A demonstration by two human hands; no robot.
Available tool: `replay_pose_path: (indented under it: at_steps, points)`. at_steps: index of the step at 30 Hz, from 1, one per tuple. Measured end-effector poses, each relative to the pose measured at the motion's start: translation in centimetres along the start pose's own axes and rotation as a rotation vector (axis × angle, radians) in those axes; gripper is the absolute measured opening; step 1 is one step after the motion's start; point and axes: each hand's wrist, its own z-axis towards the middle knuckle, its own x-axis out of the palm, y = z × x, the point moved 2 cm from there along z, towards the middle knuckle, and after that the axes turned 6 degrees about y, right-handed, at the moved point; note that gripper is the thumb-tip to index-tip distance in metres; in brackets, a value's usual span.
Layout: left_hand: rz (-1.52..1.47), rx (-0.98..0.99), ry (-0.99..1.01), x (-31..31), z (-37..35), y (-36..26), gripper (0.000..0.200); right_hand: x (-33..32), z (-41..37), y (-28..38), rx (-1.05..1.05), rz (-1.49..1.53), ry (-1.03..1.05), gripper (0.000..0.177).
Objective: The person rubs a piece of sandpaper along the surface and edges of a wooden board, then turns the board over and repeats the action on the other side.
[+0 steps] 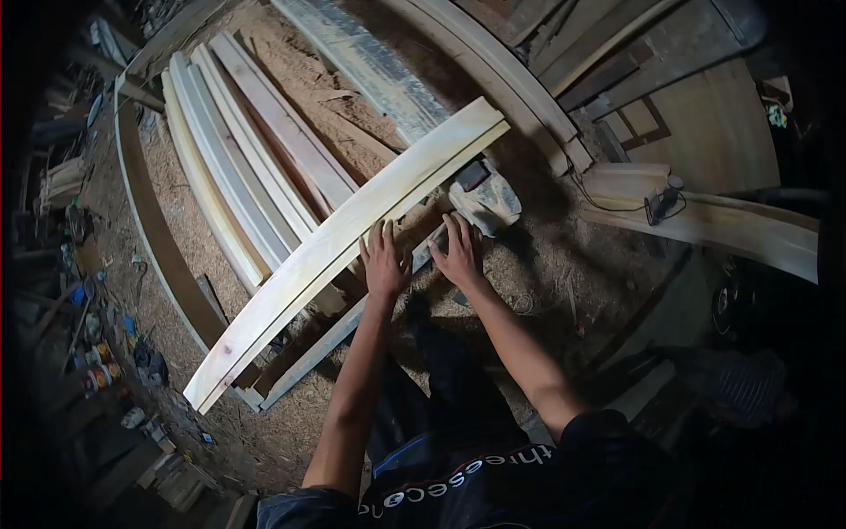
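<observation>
A long, curved, pale wooden piece (339,242) with a groove along its near edge lies diagonally across the work area. My left hand (385,262) is at the near edge of this piece, around its middle, fingers apart and pointing away from me. To its right, my right hand (458,251) has its fingers spread beside a pale-stained block (486,201) with a dark recess. Neither hand is wrapped round anything. Whether the fingertips touch the wood is hard to tell.
Several curved wooden strips (238,163) lie beyond the piece over sawdust. A paint-marked beam (370,66) runs away from me. At the right are more curved boards (749,231) with a cable. Scraps and clutter line the left.
</observation>
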Motion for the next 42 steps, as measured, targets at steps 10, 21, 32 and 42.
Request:
replay_pose_path:
  at_steps: [10, 21, 32, 42]
  points:
    - [0.008, 0.166, 0.047, 5.7, 8.2, -9.5, 0.079, -1.2, 6.2, -10.4, 0.009, 0.209, -0.134, 0.077]
    - [0.081, 0.104, 0.019, 5.1, 8.4, -5.7, 0.069, 1.0, 12.0, -13.6, 0.072, 0.255, -0.061, 0.081]
    - [0.024, 0.111, -0.133, 3.1, 6.3, -1.8, 0.064, 1.2, 10.7, -14.2, 0.086, 0.217, -0.126, 0.071]
    - [0.050, 0.095, -0.180, 1.1, 2.5, 3.8, 0.059, -0.5, 5.0, -6.2, -0.094, 0.174, -0.195, 0.059]
